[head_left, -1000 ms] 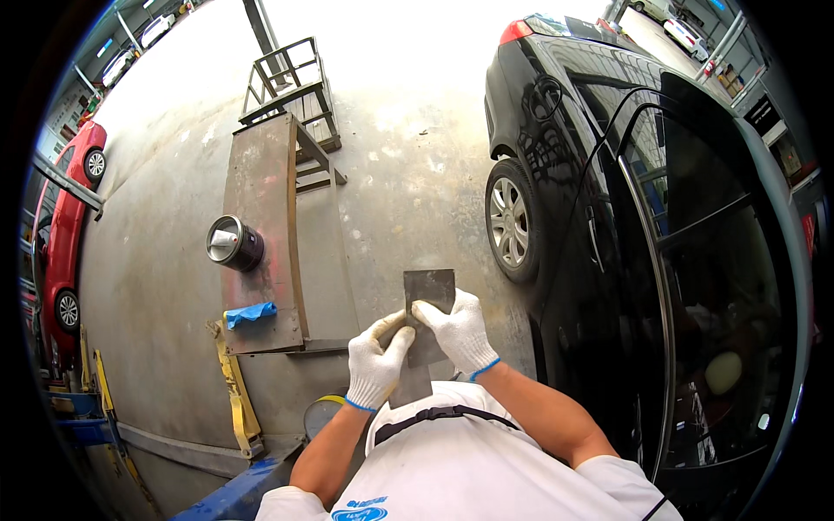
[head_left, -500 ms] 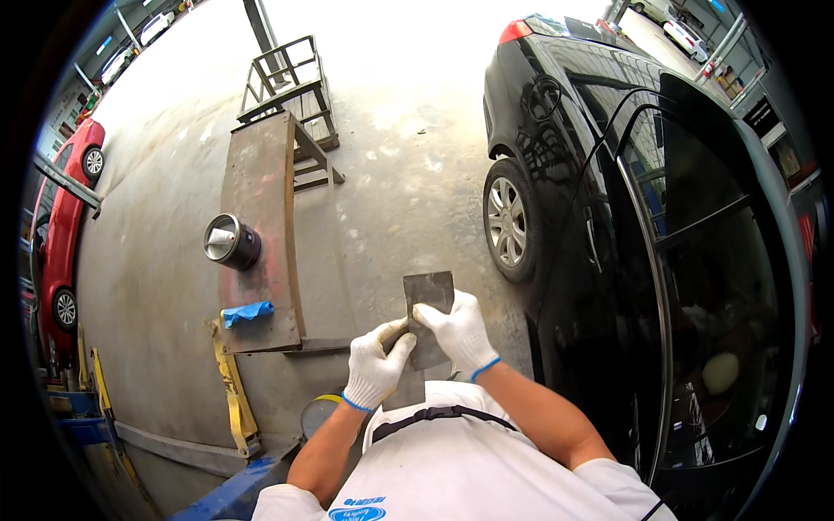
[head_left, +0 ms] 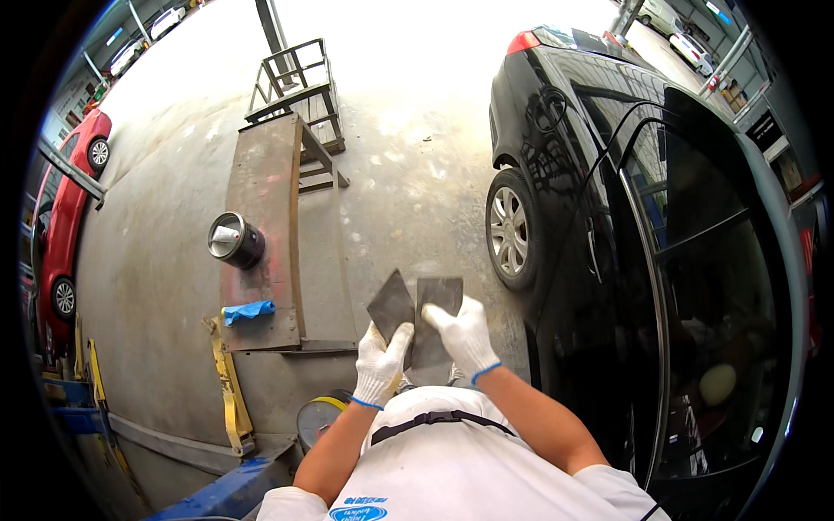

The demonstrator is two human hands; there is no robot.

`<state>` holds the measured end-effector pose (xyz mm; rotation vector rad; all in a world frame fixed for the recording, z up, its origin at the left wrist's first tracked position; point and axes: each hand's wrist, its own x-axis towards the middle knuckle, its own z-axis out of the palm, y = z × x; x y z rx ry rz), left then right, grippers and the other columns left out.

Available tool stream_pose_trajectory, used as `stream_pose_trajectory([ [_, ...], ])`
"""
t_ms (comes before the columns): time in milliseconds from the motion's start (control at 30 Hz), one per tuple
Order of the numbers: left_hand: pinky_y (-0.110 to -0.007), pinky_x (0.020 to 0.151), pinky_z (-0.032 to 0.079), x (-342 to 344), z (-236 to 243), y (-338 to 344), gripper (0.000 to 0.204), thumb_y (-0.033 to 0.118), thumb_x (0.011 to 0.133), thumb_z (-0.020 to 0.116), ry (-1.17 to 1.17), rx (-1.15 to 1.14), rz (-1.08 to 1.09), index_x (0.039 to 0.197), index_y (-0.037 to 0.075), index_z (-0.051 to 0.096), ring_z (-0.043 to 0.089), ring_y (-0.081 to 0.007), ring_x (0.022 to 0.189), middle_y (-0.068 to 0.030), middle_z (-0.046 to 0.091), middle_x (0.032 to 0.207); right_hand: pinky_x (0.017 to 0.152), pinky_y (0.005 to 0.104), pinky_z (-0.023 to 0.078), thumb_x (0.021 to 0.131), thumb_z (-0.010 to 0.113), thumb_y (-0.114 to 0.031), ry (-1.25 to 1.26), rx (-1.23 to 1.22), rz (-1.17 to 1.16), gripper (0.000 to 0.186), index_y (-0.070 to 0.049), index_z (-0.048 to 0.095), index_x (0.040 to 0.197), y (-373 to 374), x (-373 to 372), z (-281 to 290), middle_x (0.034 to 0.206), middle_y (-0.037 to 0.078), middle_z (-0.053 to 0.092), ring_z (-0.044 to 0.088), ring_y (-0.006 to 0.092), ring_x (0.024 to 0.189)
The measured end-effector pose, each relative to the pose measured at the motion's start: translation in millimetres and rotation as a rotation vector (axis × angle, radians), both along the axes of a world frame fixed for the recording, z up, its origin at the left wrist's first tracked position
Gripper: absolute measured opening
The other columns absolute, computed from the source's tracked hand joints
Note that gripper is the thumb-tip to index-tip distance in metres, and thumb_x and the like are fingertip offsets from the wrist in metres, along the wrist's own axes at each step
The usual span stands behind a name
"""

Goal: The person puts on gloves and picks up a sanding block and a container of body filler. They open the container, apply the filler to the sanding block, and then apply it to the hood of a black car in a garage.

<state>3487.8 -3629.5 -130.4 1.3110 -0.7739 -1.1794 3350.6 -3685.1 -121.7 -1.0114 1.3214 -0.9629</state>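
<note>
In front of my body I hold two thin dark grey flat plates side by side. My left hand [head_left: 383,360], in a white knit glove with a blue cuff, is shut on the tilted left plate [head_left: 389,298], thumb across its face. My right hand [head_left: 459,337], gloved the same way, is shut on the upright right plate [head_left: 440,291], thumb pressed on it. The lower parts of both plates are partly hidden by my fingers.
A metal bench [head_left: 271,165] at left bears a can [head_left: 245,252] and blue cloth [head_left: 249,312]; a metal frame [head_left: 291,113] stands behind it. A black car [head_left: 591,260] stands close right, a red car [head_left: 65,260] far left, yellow-and-blue lift parts [head_left: 230,386] lower left.
The plates, earlier stacked as one upright piece, are now apart. My left hand has swung its plate up and leftward into a tilt, while the right plate stays upright.
</note>
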Motion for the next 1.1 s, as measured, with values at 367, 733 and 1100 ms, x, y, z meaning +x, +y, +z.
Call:
stream_pose_trajectory([
  [367,-0.026,0.067,0.049,22,24,9,0.019,0.007,0.089,0.063,-0.387,0.082,-0.434,0.101,-0.007,0.065,0.056,-0.0064,0.075,-0.0037,0.067,0.080,0.066,0.0327,0.053,0.084,0.068,-0.009,0.183,-0.172,0.128,0.012,0.000,0.071,0.093,25,1,32,0.080,0.012,0.072,0.068,0.0170,0.071],
  [733,-0.028,0.067,0.048,38,16,-9,0.029,0.006,0.080,0.064,-0.075,0.367,-0.684,0.104,-0.010,0.066,0.057,-0.0101,0.075,-0.0050,0.068,0.089,0.068,0.0337,0.054,0.083,0.067,-0.014,0.196,-0.240,0.347,0.021,0.002,0.068,0.097,-19,-12,60,0.083,0.017,0.072,0.070,0.0163,0.075],
  [1100,-0.030,0.087,0.052,33,19,-1,0.052,-0.003,0.073,0.076,0.372,0.352,-0.291,0.123,0.001,0.064,0.066,-0.0173,0.098,-0.0079,0.068,0.111,0.081,0.0314,0.054,0.084,0.072,-0.015,0.155,-0.220,0.400,0.033,0.001,0.065,0.113,-40,-26,37,0.099,0.008,0.072,0.066,0.0144,0.088],
])
